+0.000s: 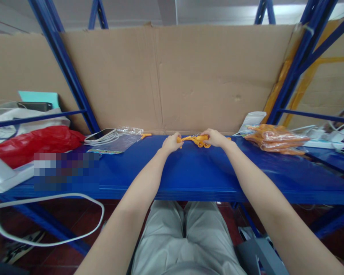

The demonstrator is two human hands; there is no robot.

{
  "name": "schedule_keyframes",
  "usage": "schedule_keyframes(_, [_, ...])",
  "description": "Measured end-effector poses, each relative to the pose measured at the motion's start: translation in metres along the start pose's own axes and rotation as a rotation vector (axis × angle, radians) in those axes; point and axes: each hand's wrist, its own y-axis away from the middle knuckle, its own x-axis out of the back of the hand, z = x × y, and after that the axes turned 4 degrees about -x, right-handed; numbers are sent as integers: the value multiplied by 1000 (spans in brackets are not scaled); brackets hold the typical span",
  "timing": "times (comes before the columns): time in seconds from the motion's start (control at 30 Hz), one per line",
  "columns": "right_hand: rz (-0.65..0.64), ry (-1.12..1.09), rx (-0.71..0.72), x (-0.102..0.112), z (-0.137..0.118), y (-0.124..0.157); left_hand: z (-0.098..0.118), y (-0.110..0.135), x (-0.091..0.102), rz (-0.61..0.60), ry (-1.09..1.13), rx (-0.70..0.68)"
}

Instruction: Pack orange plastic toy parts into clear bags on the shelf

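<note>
Both arms reach toward the back of the blue shelf top. My left hand (172,143) is closed around the left end of an orange plastic toy piece (200,143), which has a ridged, narrow stretch and round, ring-like parts below. On its right side, my right hand (216,138) pinches the same orange mass with bent fingers. Whether it is one piece or several joined ones, I cannot tell. Just beyond my right hand, a bit of orange shows at the shelf surface. A small orange piece (146,135) lies left of my left hand, beside a clear bag.
A clear plastic bag (119,142) with a white cable (104,136) lies left, near a red bag (46,143). Bagged orange parts (275,138) sit right. Cardboard (200,76) walls the back; blue posts (71,72) flank the shelf (197,175). A white cable loop hangs front left.
</note>
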Motion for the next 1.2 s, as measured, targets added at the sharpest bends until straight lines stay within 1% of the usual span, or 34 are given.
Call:
schedule_keyframes(0.13, [-23,1,6,-2,-4,-1,0,0,0,-5,9,-10])
schedule_keyframes(0.4, [9,37,-89,4,1,3,-2,0,0,-29,-51,11])
schedule_keyframes(0.6, [19,8,-83,4,4,2,-2,2,2,-45,-80,54])
schedule_keyframes(0.8, [15,30,-92,4,3,2,-1,1,2,-54,-69,40])
schedule_keyframes(0.93, [1,69,-112,3,7,3,-3,0,0,-39,-56,36])
schedule_keyframes(1.03, [11,69,-87,-1,11,0,-4,0,-2,-30,-46,25])
schedule_keyframes(1.2, [61,-25,31,-9,6,-4,-2,-1,-4,-4,-26,-30])
